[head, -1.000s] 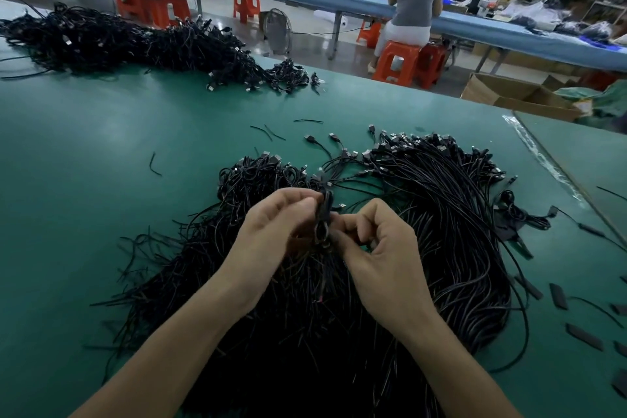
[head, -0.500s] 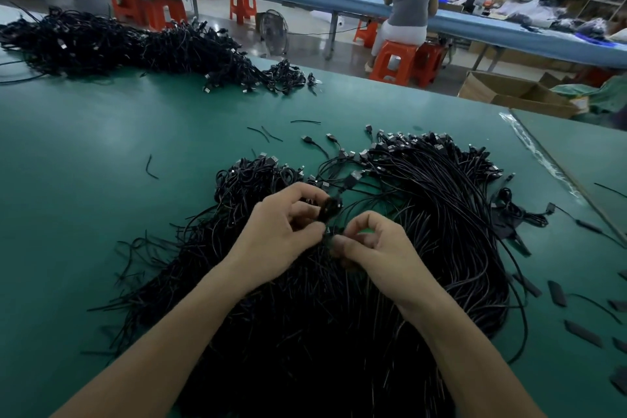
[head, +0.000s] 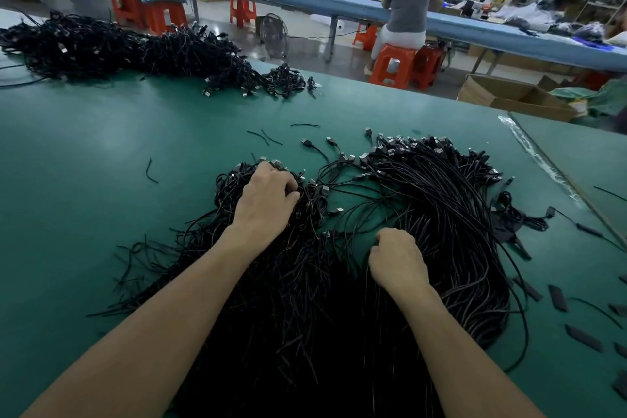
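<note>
The heap of black cables (head: 441, 231) lies on the green table (head: 101, 180) right in front of the person, spread in two lobes with the plug ends at the far edge and the loose tails toward the body. Left of the heap a few short wire offcuts (head: 152, 170) lie on the bare mat, and right of it sit several flat black strips (head: 558, 297), well apart from one another. Past the heap's right side a clear tape seam (head: 529, 146) runs along the joint in the table. Far beyond the heap to the left a second pile of cables (head: 118, 47) reaches to the table's back edge. Behind the heap, across the floor, are orange stools (head: 393, 64), a long blue bench (head: 339, 7) and a seated person (head: 412, 3) facing away. Beyond the heap to the right an open cardboard box (head: 509, 98) stands on the floor; what it holds is hidden. The left hand (head: 268, 200) is on the heap's left lobe near the plugs, its fingers (head: 288, 185) curled down into the strands and gripping a clump of them. The right hand (head: 397, 258) rests nearer the body on the middle of the heap, knuckles up, fingers clenched under with the tips buried among the cables; whether they pinch a strand cannot be told.
</note>
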The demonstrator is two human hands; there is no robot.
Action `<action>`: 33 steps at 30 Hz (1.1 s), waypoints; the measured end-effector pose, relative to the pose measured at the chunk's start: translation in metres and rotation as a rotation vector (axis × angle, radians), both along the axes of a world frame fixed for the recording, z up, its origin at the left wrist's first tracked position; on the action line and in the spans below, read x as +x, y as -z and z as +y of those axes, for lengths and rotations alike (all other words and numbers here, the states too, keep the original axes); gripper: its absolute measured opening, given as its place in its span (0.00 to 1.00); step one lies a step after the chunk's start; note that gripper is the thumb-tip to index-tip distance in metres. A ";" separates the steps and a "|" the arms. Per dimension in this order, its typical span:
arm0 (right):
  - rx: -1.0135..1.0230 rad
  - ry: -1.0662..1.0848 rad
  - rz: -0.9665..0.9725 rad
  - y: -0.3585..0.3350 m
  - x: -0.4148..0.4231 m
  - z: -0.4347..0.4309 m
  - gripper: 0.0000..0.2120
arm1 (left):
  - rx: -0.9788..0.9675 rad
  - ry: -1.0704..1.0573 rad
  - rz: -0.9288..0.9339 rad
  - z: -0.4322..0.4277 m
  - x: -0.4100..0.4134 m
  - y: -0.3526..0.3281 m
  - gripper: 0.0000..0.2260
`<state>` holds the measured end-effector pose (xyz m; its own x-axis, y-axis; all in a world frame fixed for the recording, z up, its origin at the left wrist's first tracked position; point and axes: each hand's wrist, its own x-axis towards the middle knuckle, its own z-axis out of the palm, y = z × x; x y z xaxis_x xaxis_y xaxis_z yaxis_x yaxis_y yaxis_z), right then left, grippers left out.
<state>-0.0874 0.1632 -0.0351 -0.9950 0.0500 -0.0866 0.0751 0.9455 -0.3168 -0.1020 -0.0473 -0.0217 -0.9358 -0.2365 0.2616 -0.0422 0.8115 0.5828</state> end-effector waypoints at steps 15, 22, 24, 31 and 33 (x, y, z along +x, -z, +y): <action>-0.738 -0.568 0.365 -0.082 0.037 -0.055 0.11 | 0.370 0.700 0.043 0.041 0.021 -0.032 0.13; -0.846 -0.637 0.231 -0.079 0.049 -0.035 0.09 | 0.341 0.642 -0.155 0.047 0.022 -0.015 0.08; -0.884 -0.548 0.252 -0.073 0.047 -0.026 0.07 | 0.392 0.518 0.008 0.052 0.017 -0.015 0.05; -0.706 -0.332 0.314 -0.056 0.037 0.001 0.12 | 0.919 0.252 0.532 0.031 0.022 -0.056 0.16; -0.691 -0.310 0.317 -0.051 0.033 0.000 0.13 | 1.050 0.309 0.599 0.021 0.025 -0.066 0.12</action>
<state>-0.0542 0.1627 0.0156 -0.9375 -0.1926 0.2900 -0.3479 0.4923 -0.7979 -0.0772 -0.0268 0.0446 -0.7882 -0.3802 0.4839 0.5631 -0.1284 0.8163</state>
